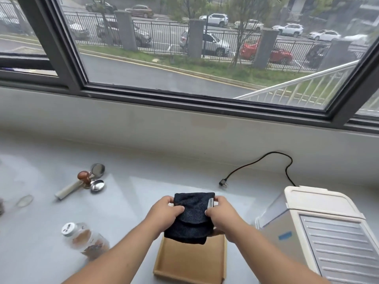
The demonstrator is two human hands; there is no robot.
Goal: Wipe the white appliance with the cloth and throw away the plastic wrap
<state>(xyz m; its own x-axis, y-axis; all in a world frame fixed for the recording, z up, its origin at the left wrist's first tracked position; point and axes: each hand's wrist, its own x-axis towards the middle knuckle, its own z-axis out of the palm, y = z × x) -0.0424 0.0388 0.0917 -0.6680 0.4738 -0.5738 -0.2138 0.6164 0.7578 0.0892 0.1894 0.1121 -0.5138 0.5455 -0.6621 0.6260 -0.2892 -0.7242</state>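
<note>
A folded dark cloth (191,216) with a small white label is held above an open cardboard box (189,261). My left hand (164,212) grips the cloth's left edge and my right hand (222,213) grips its right edge by the label. The white appliance (320,203), with a ribbed metal top and a bit of blue tape on its side, stands at the lower right, just right of my right hand. A thin clear film seems to cover the appliance's side; I cannot tell for sure.
A black power cord with plug (223,183) lies on the white counter (61,156) behind the appliance. At the left lie a wooden-knobbed tamper (84,178), metal filter baskets (98,169) and a white handle. A clear jar with white lid (84,238) lies near my left forearm. A window runs behind.
</note>
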